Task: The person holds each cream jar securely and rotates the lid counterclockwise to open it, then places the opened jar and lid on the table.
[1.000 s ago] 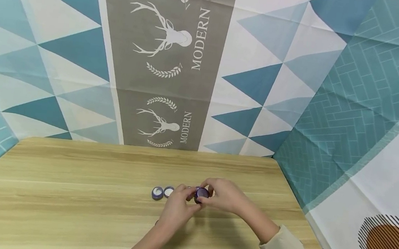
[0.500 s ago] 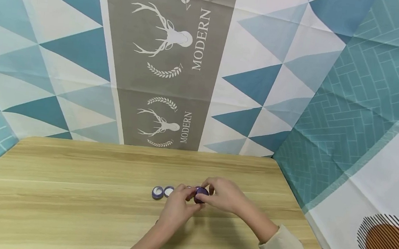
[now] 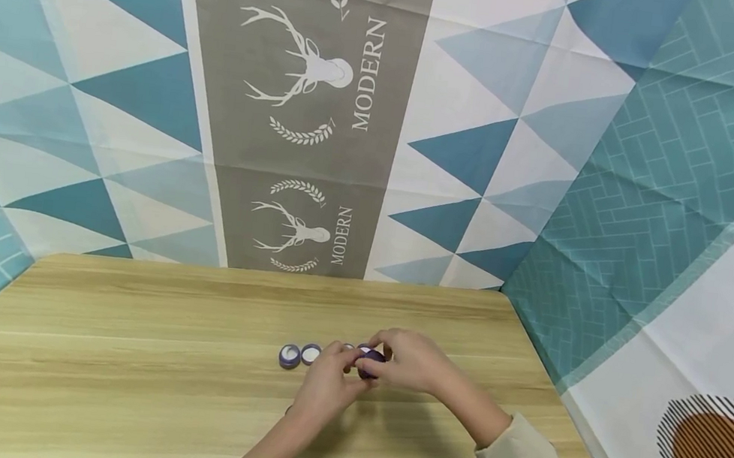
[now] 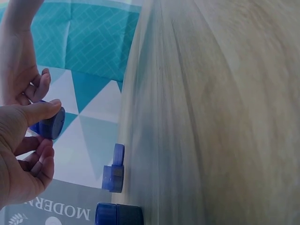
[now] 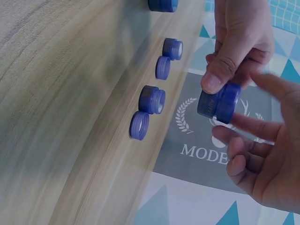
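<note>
A small purple-blue cosmetic jar (image 5: 208,104) with a lid (image 5: 228,103) on it is held up between both hands, above the table. My left hand (image 3: 327,383) grips its body, thumb on one side and fingers on the other, as the left wrist view shows on the dark jar (image 4: 52,124). My right hand (image 3: 413,360) pinches the lid, with thumb and index finger across its rim and the other fingers curled loosely below. In the right wrist view that thumb is blurred. From the head, fingers cover part of the jar.
On the wooden table (image 3: 122,352) stand an open jar (image 3: 289,356) of white content and a lid (image 3: 310,354) beside it. Another open jar (image 5: 152,100) and lid (image 5: 139,125) sit farther along. A further jar (image 5: 162,4) stands nearer. Patterned cloth hangs behind.
The held jar has tilted slightly and lowered a little in the hands, so more of the white piece behind it shows. Both hands keep nearly the same place.
</note>
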Demonstrator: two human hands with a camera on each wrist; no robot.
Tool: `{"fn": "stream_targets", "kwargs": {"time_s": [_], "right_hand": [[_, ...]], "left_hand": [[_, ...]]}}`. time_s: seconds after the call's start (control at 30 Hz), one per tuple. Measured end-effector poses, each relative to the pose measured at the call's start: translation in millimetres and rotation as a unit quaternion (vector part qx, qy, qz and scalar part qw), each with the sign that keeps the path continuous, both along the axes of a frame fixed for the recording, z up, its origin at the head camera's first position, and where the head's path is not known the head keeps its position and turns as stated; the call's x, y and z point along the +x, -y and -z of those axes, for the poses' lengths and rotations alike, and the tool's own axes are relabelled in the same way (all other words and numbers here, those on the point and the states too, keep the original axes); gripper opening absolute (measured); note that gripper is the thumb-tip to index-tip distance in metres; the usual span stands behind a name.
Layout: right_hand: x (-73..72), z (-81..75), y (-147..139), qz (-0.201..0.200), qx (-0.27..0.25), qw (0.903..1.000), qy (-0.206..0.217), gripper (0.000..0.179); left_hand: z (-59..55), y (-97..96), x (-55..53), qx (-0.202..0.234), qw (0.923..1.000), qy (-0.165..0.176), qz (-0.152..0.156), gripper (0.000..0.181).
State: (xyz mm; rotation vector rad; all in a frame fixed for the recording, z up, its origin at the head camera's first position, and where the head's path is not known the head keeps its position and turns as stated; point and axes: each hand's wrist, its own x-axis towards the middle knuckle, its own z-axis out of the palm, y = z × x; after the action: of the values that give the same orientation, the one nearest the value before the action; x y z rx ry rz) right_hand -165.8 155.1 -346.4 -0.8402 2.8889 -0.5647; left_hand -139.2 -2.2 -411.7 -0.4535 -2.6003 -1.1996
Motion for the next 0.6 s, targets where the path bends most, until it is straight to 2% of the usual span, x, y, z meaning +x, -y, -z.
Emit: {"fn": "stream_targets", "kwargs": {"time_s": [0.17,0.4,0.6], "right_hand": [[-1.3,0.3,1.5,0.0,-0.014,0.9997,0.018,0.027],[-3.8,0.4,-1.4,-0.015,-0.016,0.9992,0.033,0.028],[-3.4,1.5,-5.5,-0.007,-0.022,0.9984,0.051,0.029]], "left_hand": [[0.4,-1.1,0.3,-0.008,0.9999,0.008,0.01,0.026],[4.2,-0.2,-1.5,-0.004,0.9998,0.017,0.001,0.032],[3.2,2.6,-3.9,0.001,0.9998,0.019,0.004,0.035]]}}
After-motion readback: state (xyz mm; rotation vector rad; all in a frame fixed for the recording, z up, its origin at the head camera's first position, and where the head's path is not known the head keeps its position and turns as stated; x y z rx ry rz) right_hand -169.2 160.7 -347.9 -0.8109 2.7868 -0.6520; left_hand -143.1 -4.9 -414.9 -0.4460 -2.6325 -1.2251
